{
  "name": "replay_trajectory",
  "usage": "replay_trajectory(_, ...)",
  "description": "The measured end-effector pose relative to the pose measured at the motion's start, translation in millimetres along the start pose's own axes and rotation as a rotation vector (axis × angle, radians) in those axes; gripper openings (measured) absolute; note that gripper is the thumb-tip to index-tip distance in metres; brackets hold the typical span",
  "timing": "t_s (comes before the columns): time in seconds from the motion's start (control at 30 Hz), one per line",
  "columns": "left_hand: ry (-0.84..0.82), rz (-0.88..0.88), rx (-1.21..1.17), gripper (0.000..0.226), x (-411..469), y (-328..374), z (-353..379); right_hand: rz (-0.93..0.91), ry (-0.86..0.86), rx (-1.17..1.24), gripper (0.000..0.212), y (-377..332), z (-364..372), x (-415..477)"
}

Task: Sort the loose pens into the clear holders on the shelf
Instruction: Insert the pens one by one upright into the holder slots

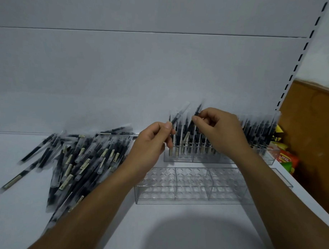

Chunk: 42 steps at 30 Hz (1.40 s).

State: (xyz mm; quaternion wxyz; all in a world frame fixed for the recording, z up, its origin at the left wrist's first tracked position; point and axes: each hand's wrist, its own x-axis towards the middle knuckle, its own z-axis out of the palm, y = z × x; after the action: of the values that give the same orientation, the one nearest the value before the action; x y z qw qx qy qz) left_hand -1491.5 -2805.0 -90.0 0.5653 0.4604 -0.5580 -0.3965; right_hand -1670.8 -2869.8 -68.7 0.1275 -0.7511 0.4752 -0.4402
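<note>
A heap of loose black pens [78, 158] with clear caps lies on the white shelf at the left. Two clear holders stand to the right. The far holder [179, 158] is packed with upright pens. The near holder [191, 185] shows rows of empty round holes. My left hand [149, 148] pinches a pen [180, 112] that tilts up to the right above the far holder's left end. My right hand [217, 130] pinches another pen [197, 109] just right of it, over the standing pens.
The white shelf [184, 231] runs to a grey back panel. A slotted upright [302, 52] rises at the right. Beyond it are a brown board [312, 129] and colourful packets [285, 158] by the shelf's right end.
</note>
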Motion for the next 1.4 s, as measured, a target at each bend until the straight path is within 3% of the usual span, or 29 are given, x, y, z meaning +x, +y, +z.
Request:
replay_trajectory(0.33,-0.004,0.001,0.001,0.029,0,0,0,-0.038,-0.013,-0.100,0.016,0,-1,-1)
replay_trajectory(0.53,-0.017,0.005,0.001,0.028,0,-1,0,-0.006,-0.288,-0.322,0.019,0,11,-5)
replay_trajectory(0.67,-0.029,0.013,0.013,0.028,1,-2,0,0.007,-0.290,-0.400,0.033,-3,1,-6)
replay_trajectory(0.7,-0.030,0.014,0.019,0.028,1,-2,0,0.007,-0.285,-0.338,0.034,-4,-2,-7)
replay_trajectory(0.8,-0.041,0.021,0.035,0.028,1,-3,0,0.036,-0.340,0.190,0.018,-15,-7,-12)
replay_trajectory(0.87,-0.061,0.032,0.062,0.028,1,-3,0,0.040,-0.358,0.408,0.013,-21,-7,-15)
replay_trajectory(1.13,-0.096,0.029,0.177,0.037,2,0,4,0.114,-0.170,0.605,0.017,-26,3,-17)
replay_trajectory(1.23,-0.098,0.069,0.351,0.041,3,6,0,0.157,0.014,0.697,0.015,-20,-8,-11)
replay_trajectory(1.33,0.061,0.123,0.630,0.034,1,6,-11,0.129,0.193,0.511,0.013,-6,-19,-5)
replay_trajectory(1.4,0.071,0.116,0.867,0.037,-5,1,-17,0.097,0.206,0.339,0.014,2,-19,-3)
